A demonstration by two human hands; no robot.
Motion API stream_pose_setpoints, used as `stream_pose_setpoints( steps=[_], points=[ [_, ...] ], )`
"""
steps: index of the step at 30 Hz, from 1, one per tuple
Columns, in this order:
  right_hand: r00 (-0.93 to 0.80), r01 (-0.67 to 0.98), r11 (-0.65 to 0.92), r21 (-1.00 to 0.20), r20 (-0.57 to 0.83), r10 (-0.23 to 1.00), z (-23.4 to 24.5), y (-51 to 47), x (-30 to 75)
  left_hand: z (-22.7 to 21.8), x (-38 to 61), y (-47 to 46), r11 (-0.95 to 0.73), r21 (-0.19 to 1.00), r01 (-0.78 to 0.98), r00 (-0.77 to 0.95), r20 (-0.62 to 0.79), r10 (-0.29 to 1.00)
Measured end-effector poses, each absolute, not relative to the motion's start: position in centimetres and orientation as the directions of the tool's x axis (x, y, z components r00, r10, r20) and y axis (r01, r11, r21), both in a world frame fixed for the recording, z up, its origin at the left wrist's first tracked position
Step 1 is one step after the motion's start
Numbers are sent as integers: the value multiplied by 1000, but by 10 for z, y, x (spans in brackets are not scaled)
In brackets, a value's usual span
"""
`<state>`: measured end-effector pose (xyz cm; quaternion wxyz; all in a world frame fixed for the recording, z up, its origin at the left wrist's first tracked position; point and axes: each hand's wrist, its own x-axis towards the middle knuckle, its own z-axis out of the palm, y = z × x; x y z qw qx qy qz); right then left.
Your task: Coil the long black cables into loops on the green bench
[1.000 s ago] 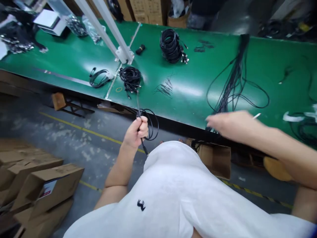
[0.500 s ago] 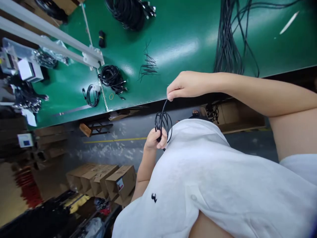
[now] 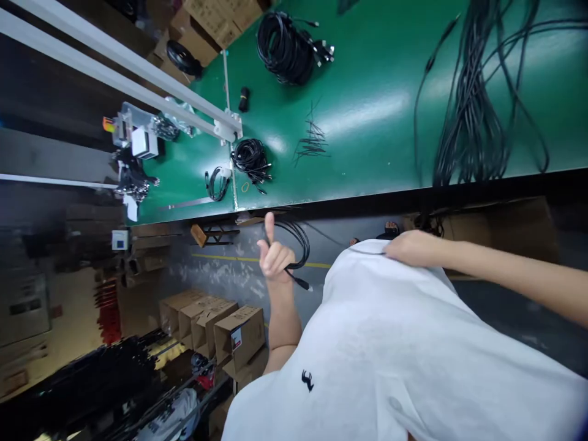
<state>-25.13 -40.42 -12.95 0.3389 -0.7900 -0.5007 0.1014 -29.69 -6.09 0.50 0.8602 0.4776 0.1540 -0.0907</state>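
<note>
My left hand (image 3: 278, 257) is closed round a looped black cable (image 3: 304, 242), its index finger and thumb sticking out. The loops hang off the right side of this hand, and one plug end (image 3: 301, 283) dangles below it. A single strand runs right from the loops to my right hand (image 3: 413, 248), which pinches it in front of the white shirt. Motion blurs the right hand somewhat. Both hands are off the near edge of the green table (image 3: 367, 165), above the floor.
A bundle of long black cables (image 3: 473, 128) lies on the table at right, partly over its edge. Coiled cables (image 3: 250, 158), a larger coil (image 3: 285, 49) and thin black ties (image 3: 312, 141) lie further left. White posts (image 3: 184, 110) rise there. Cardboard boxes (image 3: 239, 334) stand on the floor.
My right hand has moved right and down, away from the left hand, drawing out a length of cable. The left hand has turned, its index finger now raised. The view has shifted.
</note>
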Motion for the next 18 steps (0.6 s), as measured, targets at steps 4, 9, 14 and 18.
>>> stream_pose_setpoints(
  steps=[4,9,14,18],
  points=[
    [314,735,-95,-671,214,925,-49,-354,-255,-30,-294,-102,334,806,489,863,-503,-52],
    [432,692,-157,-705,230,872,-19,-347,-214,-44,-303,-118,106,721,685,707,-623,-334],
    [549,588,-239,-773,164,819,-37,-356,-175,-40,-309,-115,144,677,722,634,-563,-531],
    [723,467,-456,-757,29,691,-105,-396,-145,-22,-304,-97,489,723,488,863,-315,-396]
  ],
)
